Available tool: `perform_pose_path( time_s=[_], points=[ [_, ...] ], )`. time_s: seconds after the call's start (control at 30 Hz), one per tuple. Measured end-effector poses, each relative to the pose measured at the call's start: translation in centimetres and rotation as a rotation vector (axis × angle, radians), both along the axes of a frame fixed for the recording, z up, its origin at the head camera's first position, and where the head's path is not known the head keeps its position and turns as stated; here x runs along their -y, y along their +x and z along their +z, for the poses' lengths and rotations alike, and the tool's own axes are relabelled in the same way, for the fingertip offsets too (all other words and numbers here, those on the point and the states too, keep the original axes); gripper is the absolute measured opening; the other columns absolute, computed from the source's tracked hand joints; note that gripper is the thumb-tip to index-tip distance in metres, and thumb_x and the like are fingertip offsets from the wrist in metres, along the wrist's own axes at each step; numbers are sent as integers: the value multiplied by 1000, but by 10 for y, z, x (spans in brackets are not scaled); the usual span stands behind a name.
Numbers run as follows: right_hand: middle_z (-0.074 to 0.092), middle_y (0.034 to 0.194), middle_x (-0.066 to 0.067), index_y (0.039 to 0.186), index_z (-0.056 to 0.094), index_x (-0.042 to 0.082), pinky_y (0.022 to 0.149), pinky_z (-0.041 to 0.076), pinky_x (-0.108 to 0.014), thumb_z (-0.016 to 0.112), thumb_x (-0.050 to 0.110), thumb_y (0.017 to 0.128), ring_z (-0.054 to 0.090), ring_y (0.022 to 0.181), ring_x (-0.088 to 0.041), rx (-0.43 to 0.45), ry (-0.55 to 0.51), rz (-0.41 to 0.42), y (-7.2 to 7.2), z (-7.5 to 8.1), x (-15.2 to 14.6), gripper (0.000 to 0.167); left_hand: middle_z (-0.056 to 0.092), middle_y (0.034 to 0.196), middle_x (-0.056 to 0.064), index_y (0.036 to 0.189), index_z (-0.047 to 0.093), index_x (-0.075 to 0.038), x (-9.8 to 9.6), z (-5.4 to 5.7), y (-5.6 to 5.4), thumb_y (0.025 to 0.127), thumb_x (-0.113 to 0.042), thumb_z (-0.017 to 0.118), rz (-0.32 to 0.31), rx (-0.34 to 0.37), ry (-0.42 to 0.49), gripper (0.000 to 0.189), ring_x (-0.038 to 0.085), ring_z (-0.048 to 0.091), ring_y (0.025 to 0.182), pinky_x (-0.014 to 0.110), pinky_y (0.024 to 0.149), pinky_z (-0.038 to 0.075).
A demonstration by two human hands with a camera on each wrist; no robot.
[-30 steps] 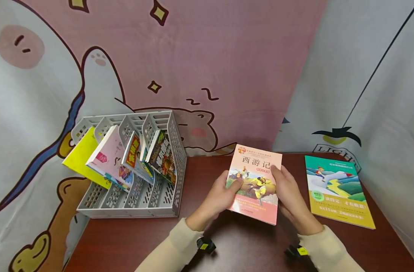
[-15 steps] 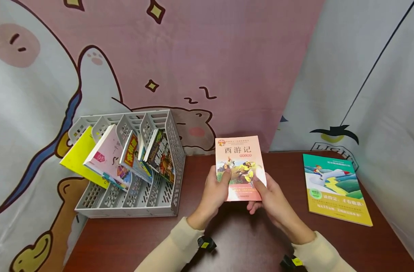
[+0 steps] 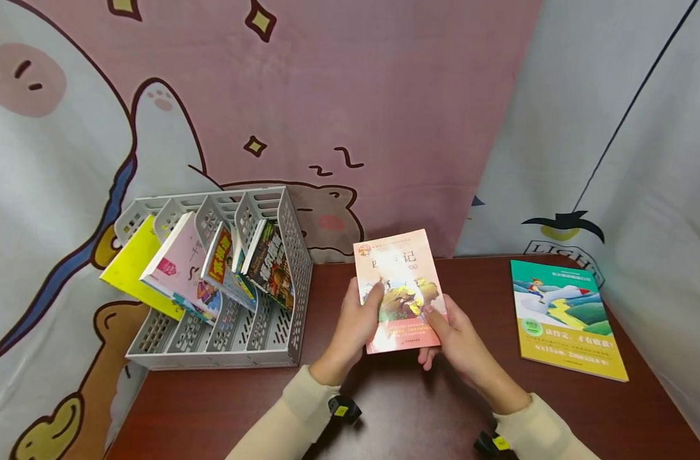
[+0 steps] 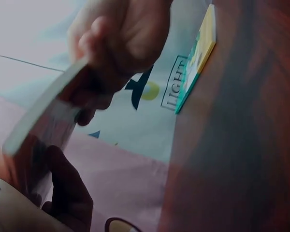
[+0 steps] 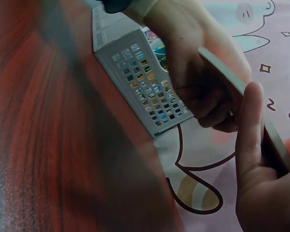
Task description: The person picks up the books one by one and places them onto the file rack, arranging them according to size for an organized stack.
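Note:
Both hands hold a pink paperback book point(image 3: 404, 329) above the table, its illustrated cover facing up with a bright glare across it. The left hand point(image 3: 354, 322) pinches its left edge, thumb on the cover and fingers behind. At the lower right corner the right hand point(image 3: 459, 342) grips it, thumb on the cover, with some fingertips showing below the bottom edge. In the left wrist view the book point(image 4: 43, 106) appears edge-on between the hands. The right wrist view also shows its thin page edge point(image 5: 227, 72).
A grey perforated file rack point(image 3: 214, 361) stands at the left, with several books leaning in its slots, among them a yellow book point(image 3: 140, 268) and a pink one point(image 3: 180, 268). A green and yellow book point(image 3: 568, 319) lies flat at the right of the table point(image 3: 223, 415). A printed curtain hangs behind.
The pink book has moved left, toward the rack, and tilted slightly anticlockwise. The right hand has shifted from its right side to the lower right corner.

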State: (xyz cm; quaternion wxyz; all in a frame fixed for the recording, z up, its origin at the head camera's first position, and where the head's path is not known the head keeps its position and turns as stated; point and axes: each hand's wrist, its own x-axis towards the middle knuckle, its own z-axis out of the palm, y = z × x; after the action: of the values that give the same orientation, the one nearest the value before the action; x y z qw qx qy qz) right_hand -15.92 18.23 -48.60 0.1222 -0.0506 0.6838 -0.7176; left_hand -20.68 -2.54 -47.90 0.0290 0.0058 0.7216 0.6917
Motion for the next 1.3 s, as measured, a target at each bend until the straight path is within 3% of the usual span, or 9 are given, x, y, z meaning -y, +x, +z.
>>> perform_pose_path(
  time_s=[0.17,0.27,0.4,0.5,0.63,0.77,0.9,1.07,1.3],
  points=[
    [75,76,-14,163,25,4,51,61,-62,43,29,122,72,53,-39,-63,11,128,3,-3,-4,51,72,120,14,146,54,-16,14,10,-10,115,-35,57,13,-16,26,37,15,72,95,33,90,58],
    [72,78,-30,168,19,5,51,59,-65,42,27,122,72,53,-43,-82,1,209,5,-4,-7,56,73,120,12,146,54,-19,22,17,-15,116,-38,56,43,-27,54,37,16,73,95,33,85,60],
    [71,84,-38,168,17,7,52,58,-67,40,24,122,73,55,-47,-95,-31,294,7,-6,-7,54,79,110,11,136,59,-16,31,24,-20,113,-41,64,66,-28,180,34,17,79,85,32,72,65],
    [77,85,-29,166,18,7,50,57,-69,39,21,122,75,55,-44,-120,-69,330,8,-8,-7,50,83,108,10,130,67,-13,35,26,-21,108,-40,73,31,14,297,36,20,83,85,35,72,69],
    [77,85,-29,167,18,5,48,56,-68,39,18,122,75,54,-38,-147,-94,329,8,-11,-5,52,86,108,12,126,75,-9,39,30,-19,102,-39,82,2,78,333,39,22,85,85,38,74,70],
    [75,85,-32,167,20,2,49,58,-67,41,21,122,76,55,-38,-124,-77,302,7,-14,-1,54,86,100,13,117,78,-7,40,35,-18,99,-35,85,54,60,286,35,23,84,78,38,69,69],
    [74,87,-36,163,28,0,53,60,-66,44,26,122,77,59,-38,-80,-45,253,4,-18,6,52,85,94,14,110,80,-5,40,39,-15,98,-33,86,118,-9,236,31,23,84,74,39,66,69],
    [72,89,-43,150,41,-4,62,65,-63,50,32,120,79,64,-32,17,-13,187,0,-22,19,48,85,97,18,113,81,-5,48,42,-10,99,-32,86,137,-129,188,31,25,84,76,41,67,70],
    [75,104,-40,139,52,-5,69,69,-55,57,33,117,79,67,-24,82,38,201,-1,-21,39,45,84,89,14,110,82,-2,77,49,-5,99,-24,85,233,-238,138,25,22,83,69,38,59,68]
  ],
)
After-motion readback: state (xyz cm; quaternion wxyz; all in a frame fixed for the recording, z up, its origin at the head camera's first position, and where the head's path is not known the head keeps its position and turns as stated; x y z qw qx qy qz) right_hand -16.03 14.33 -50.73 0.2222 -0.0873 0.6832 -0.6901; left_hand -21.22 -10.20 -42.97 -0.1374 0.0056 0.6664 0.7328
